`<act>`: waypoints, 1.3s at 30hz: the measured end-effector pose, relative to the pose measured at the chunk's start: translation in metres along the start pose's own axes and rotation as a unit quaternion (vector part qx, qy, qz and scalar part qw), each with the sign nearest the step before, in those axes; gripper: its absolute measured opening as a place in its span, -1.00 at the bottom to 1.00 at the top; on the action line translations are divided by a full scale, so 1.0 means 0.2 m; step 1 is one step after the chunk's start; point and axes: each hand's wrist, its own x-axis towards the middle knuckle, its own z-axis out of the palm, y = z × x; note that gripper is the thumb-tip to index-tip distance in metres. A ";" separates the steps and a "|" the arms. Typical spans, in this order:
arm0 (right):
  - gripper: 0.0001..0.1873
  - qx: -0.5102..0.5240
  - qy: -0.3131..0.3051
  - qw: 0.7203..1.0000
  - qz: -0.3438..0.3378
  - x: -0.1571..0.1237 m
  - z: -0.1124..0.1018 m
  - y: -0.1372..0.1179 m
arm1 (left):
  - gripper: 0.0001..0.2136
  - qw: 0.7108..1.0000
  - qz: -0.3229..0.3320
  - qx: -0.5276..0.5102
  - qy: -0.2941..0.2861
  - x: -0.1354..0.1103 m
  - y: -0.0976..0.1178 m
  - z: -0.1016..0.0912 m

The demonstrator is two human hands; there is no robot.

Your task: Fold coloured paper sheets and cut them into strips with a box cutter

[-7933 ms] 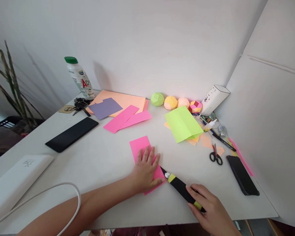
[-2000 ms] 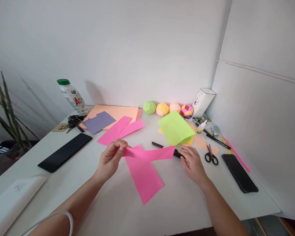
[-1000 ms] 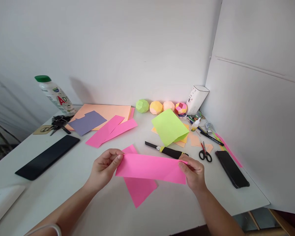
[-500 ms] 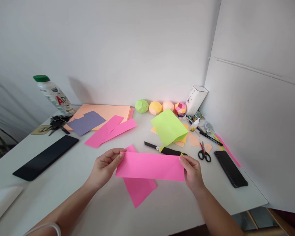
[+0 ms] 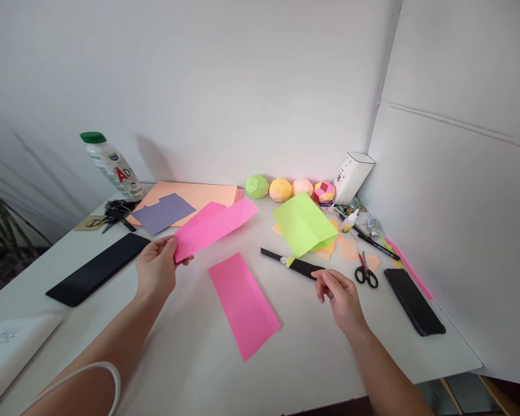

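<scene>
My left hand (image 5: 158,271) grips one end of a pink paper strip (image 5: 216,228), thumb on top, and the strip's far end points up to the right. My right hand (image 5: 341,297) hangs with loosely bent fingers and no paper in them, its fingertips overlapping the handle of a black-and-yellow utility knife (image 5: 301,267); whether they touch it I cannot tell. On the table between the hands lies a second pink paper piece (image 5: 245,306), flat and slanted. Behind the held strip, another pink piece is partly hidden.
At the back are a purple sheet (image 5: 164,212), faceted paper balls (image 5: 280,189), a folded green sheet (image 5: 303,224) and a bottle (image 5: 115,167). Scissors (image 5: 366,274), a glue bottle (image 5: 349,221) and a black phone (image 5: 413,301) lie right. A black slab (image 5: 97,268) lies left.
My right hand has let go of the pink strip. My left hand has carried it left and tilted it, uncovering the pink piece on the table. The view has shifted slightly left.
</scene>
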 end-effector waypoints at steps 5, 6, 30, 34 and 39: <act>-0.74 -0.027 -0.013 0.999 0.021 0.00 0.00 0.01 | -0.91 0.996 -0.005 0.013 0.093 0.14 -0.04 -0.05; -0.73 -0.031 -0.015 0.999 0.025 0.00 0.00 0.01 | -0.89 0.996 -0.006 0.012 0.093 0.15 -0.04 -0.06; -0.79 -0.300 -0.117 0.941 -0.107 -0.03 0.11 0.11 | -0.64 0.625 0.425 0.516 -0.402 -0.29 -0.14 0.07; -0.81 -0.385 -0.141 0.896 -0.172 -0.04 0.14 0.18 | -0.61 0.608 0.441 0.538 -0.382 -0.40 -0.23 0.12; -0.73 -0.432 -0.136 0.872 -0.185 -0.05 0.19 0.23 | -0.55 0.618 0.464 0.520 -0.364 -0.42 -0.26 0.14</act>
